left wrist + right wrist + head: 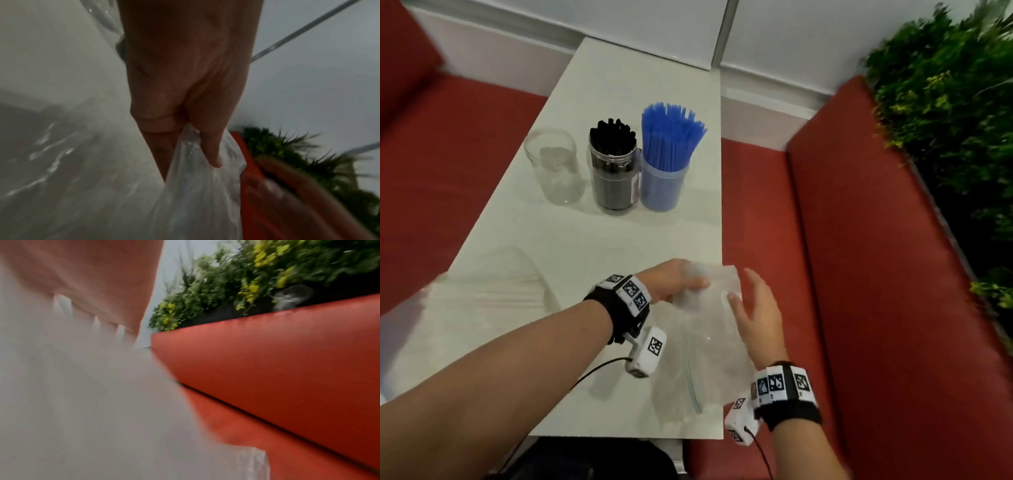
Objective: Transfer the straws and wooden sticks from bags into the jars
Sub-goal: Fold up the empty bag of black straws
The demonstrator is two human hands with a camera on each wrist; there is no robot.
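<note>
The left hand [674,284] is pinching a bunched corner of a clear bag [709,346], which is hanging down over the table's [592,240] near right edge. The right hand [755,313] is lying against the bag's right side with fingers spread and straight, gripping nothing. A second bag [493,291], holding pale sticks, is lying at the near left, blurred and partly cut off. Three jars are standing in a row farther back: one empty [553,168], one with black straws [614,168], one with blue straws [666,161]. The right wrist view is smearing into blur.
</note>
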